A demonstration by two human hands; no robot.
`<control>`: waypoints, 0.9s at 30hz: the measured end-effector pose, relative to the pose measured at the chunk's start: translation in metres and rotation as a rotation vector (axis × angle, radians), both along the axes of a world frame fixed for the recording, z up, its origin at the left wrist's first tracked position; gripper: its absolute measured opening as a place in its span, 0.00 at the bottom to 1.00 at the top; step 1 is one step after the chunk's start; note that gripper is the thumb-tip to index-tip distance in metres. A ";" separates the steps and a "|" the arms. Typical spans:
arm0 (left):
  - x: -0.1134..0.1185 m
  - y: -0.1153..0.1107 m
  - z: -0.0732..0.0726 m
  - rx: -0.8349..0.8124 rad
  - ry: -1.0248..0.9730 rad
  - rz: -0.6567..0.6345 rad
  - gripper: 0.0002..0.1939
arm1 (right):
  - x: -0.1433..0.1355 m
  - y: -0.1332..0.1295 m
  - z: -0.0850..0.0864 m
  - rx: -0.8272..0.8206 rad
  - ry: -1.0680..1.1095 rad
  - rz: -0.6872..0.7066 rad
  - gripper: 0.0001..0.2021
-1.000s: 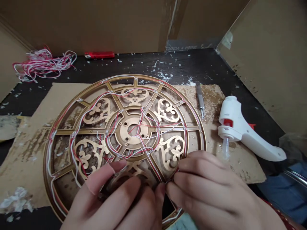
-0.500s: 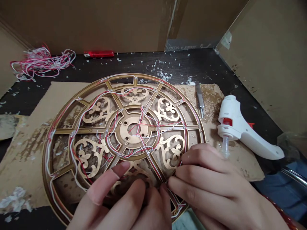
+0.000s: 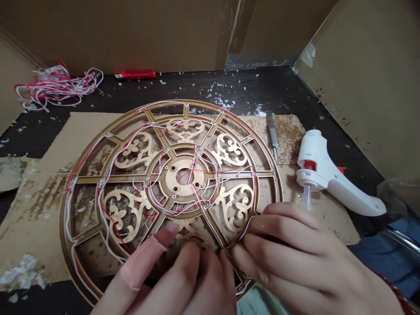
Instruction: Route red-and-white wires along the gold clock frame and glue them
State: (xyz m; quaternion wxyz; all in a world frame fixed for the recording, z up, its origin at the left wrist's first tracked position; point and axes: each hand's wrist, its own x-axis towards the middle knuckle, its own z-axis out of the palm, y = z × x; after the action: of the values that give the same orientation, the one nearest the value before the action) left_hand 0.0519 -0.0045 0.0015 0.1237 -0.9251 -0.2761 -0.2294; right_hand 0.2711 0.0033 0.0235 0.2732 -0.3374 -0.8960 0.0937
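A round gold-coloured openwork frame (image 3: 113,179), with spokes, rings and scrolled ornaments, lies in front of me. Thin red and white wires (image 3: 108,168) run along its channels, held at points by clear blobs. At the frame's near right part, my left hand (image 3: 183,280) is closed, its fingertips pinched at the wires; one finger wearing a pink covering sticks out over an ornament. Close beside it, my right hand (image 3: 288,249) is closed too, with fingers bent on the wires at the outer rings. Both hands hide the spot where the fingertips meet the wires.
A white glue gun (image 3: 341,179) rests at the right, near metal tweezers (image 3: 272,133). Beneath the frame is stained cardboard (image 3: 42,210). A tangle of red and white wire (image 3: 59,87) and a red-handled tool (image 3: 136,74) lie at the back, before a cardboard wall (image 3: 114,35).
My right hand has shifted slightly right, widening the gap between the two hands a little. My left hand stays almost where it was. The whole view has moved slightly.
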 end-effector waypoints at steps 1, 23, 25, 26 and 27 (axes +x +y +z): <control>-0.001 0.001 -0.001 -0.022 -0.025 0.005 0.10 | 0.000 0.000 -0.001 -0.007 0.027 0.005 0.13; 0.009 -0.001 0.005 -0.129 -0.111 -0.029 0.11 | 0.006 -0.002 -0.005 -0.058 0.015 0.053 0.11; 0.009 -0.001 0.005 -0.104 -0.078 -0.038 0.08 | 0.008 -0.002 -0.005 -0.070 0.010 0.060 0.11; 0.006 -0.002 0.004 -0.114 -0.051 -0.048 0.08 | 0.009 -0.002 -0.005 -0.085 0.009 0.066 0.12; 0.003 -0.003 0.003 -0.126 -0.021 -0.053 0.08 | 0.009 -0.001 -0.005 -0.096 0.021 0.068 0.12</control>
State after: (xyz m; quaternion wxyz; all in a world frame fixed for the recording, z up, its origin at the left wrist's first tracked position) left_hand 0.0553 -0.0074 0.0044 0.0562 -0.9356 -0.2665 -0.2246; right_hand 0.2806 0.0023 0.0186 0.2624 -0.3186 -0.8985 0.1495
